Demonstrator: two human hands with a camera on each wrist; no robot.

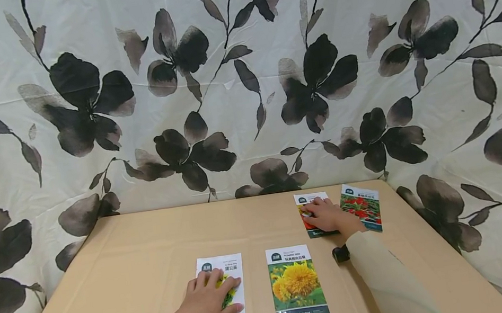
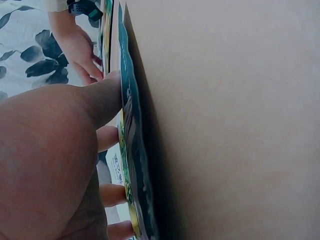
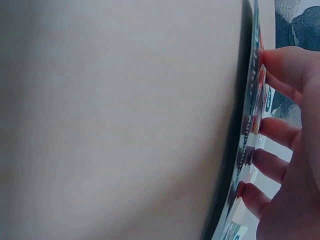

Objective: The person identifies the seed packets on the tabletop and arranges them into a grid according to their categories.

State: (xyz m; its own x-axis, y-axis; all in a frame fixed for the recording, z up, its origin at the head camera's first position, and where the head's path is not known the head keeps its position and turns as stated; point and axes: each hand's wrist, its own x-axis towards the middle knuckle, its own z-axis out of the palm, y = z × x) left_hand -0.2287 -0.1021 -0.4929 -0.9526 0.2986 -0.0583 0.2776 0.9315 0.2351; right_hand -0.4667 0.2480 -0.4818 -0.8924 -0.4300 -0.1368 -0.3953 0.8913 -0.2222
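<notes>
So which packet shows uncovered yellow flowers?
The front-right packet; left hand covers part of its neighbour, right hand one behind, and the back-right packet shows red flowers.

Your right hand [image 3: 299,170]: fingers spread along the packet [image 3: 247,125], tips touching its printed face | packet: seen nearly edge-on | pale tabletop [image 3: 110,120]: stretching out from the packet's near edge | dark-patterned cloth [image 3: 302,30]: beyond the packet

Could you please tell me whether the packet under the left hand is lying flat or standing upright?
Lying flat: the packet faces up on the table, left hand resting on it.
</notes>
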